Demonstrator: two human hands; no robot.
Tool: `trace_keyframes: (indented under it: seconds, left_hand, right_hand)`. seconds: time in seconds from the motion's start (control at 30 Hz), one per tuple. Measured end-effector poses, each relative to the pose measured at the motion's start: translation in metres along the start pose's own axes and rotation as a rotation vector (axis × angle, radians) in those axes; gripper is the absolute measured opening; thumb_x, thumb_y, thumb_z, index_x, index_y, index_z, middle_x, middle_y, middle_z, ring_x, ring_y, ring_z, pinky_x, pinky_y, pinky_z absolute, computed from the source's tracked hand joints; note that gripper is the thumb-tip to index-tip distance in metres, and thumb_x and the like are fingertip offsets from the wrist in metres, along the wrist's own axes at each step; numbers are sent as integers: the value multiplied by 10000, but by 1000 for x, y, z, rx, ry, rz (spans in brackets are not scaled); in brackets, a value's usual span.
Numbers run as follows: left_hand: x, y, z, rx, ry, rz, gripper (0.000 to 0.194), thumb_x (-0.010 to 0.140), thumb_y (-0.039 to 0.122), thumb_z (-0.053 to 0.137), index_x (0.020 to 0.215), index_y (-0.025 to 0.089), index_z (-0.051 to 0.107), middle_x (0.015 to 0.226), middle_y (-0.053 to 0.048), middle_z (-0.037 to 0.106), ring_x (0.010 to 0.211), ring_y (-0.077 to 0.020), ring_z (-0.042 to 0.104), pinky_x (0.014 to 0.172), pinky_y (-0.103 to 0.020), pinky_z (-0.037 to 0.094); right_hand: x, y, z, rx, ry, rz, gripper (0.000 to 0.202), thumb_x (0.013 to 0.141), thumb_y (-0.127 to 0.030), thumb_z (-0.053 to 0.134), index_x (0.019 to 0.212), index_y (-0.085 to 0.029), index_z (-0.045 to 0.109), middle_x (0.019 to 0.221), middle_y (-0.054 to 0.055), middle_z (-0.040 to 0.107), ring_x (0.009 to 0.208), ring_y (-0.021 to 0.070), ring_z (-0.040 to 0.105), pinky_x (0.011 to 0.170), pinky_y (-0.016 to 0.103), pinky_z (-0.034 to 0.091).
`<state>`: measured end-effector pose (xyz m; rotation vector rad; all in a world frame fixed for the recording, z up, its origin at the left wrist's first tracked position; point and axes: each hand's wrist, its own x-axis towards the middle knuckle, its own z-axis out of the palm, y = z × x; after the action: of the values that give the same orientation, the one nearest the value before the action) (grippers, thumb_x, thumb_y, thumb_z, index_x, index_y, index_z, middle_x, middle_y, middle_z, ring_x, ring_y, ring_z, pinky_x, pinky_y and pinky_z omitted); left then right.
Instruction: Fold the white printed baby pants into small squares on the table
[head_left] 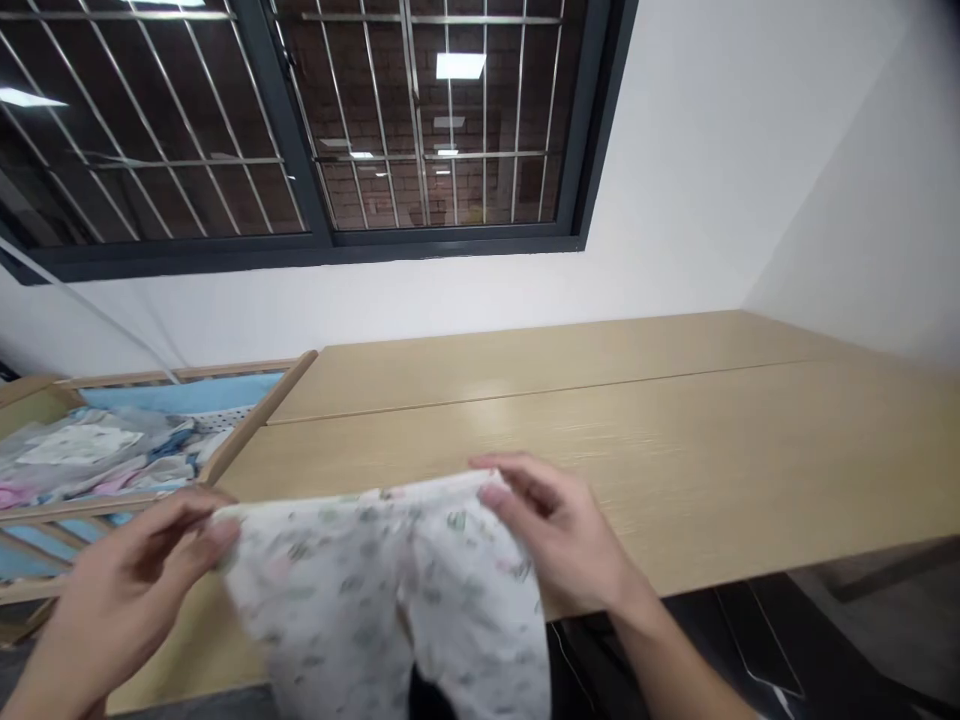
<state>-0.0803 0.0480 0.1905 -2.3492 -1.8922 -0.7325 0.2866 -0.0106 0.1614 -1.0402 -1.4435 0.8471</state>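
A pair of small white patterned pants (337,590) hangs stretched between my two hands, its waistband uppermost and its legs dropping past the bottom of the view. My left hand (127,590) pinches the left end of the waistband between thumb and fingers. At the other end, my right hand (562,530) grips the waistband the same way. The print is small, greenish and pinkish, and somewhat blurred. Behind and below the pants lies the light wooden table (600,440), whose near edge they overlap.
To the left stands a wooden crib (259,415) with blue lining, holding a heap of folded clothes (97,445), some in clear plastic. A barred window (450,130) is set in the white wall behind. Dark items (742,640) show below the table's front edge.
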Motion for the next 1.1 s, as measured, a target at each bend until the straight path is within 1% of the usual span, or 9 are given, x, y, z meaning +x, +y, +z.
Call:
trace_keyframes:
  seconds: [0.1, 0.27, 0.47, 0.6, 0.7, 0.8, 0.93, 1.03, 1.1]
  left_hand:
    - [42, 38, 16, -153, 90, 25, 467, 865, 652, 443, 887, 226, 634, 735, 78, 629, 745, -127, 564, 717, -244, 427]
    - [117, 80, 63, -104, -8, 154, 297, 955, 463, 421, 952, 230, 606, 908, -11, 686, 819, -189, 610, 741, -281, 436]
    - [178, 92, 138, 102, -265, 1, 307, 997, 306, 357, 1122, 150, 591, 1178, -159, 690, 1022, -275, 634, 792, -335, 442]
    - [187, 103, 162, 139, -322, -31, 343, 992, 235, 348, 1170, 57, 582, 1225, -266, 653, 1089, -337, 624, 860, -402, 445]
    - [174, 121, 163, 166, -311, 7, 373, 977, 212, 376, 1234, 2, 546, 1327, -332, 569, 1260, -405, 519, 1000, -488, 380]
    - [134, 153, 161, 152, -338, 132, 421, 977, 319, 428, 1264, 42, 559, 1374, -295, 555, 1310, -404, 480, 1068, -501, 336]
    - [54, 203, 168, 25, -565, 370, 574, 916, 662, 421, 964, 173, 718, 907, -135, 744, 871, -299, 691, 807, -406, 498]
    - [5, 228, 177, -39, -759, 518, 650, 875, 700, 417, 901, 140, 747, 812, -181, 737, 802, -348, 703, 747, -468, 506]
    - [-11, 238, 182, -51, -810, 536, 639, 866, 669, 441, 934, 117, 755, 860, -219, 744, 835, -386, 706, 760, -508, 503]
  right_hand:
    - [36, 2, -33, -156, 16, -16, 353, 975, -415, 552, 1237, -221, 689, 773, 24, 618, 623, 126, 504, 526, 235, 401]
    - [117, 50, -63, -423, 21, 55, 289, 980, -260, 508, 1189, -144, 669, 940, 64, 687, 781, 139, 602, 688, 234, 459]
    - [193, 141, -59, -648, 7, 244, 260, 958, -149, 479, 1155, -121, 646, 1022, 74, 714, 800, 127, 617, 715, 214, 455]
    - [215, 174, -46, -714, 17, 286, 253, 914, -100, 505, 1109, -99, 665, 1033, 94, 716, 854, 135, 633, 766, 206, 454]
    - [223, 187, -41, -763, 16, 323, 236, 850, -121, 604, 1071, -122, 685, 1033, 100, 719, 921, 167, 643, 809, 223, 455]
    - [229, 196, -42, -796, 0, 373, 244, 791, -170, 688, 1033, -142, 699, 1021, 106, 726, 962, 200, 654, 813, 240, 456]
    - [236, 204, -49, -812, -72, 439, 146, 766, -238, 722, 871, -136, 726, 877, 96, 733, 896, 220, 674, 750, 243, 453]
    - [240, 208, -52, -824, -116, 466, 128, 740, -236, 732, 805, -125, 728, 822, 94, 727, 850, 219, 676, 703, 240, 441]
    - [242, 209, -52, -838, -120, 474, 118, 722, -190, 723, 811, -111, 729, 828, 105, 727, 846, 218, 672, 685, 239, 433]
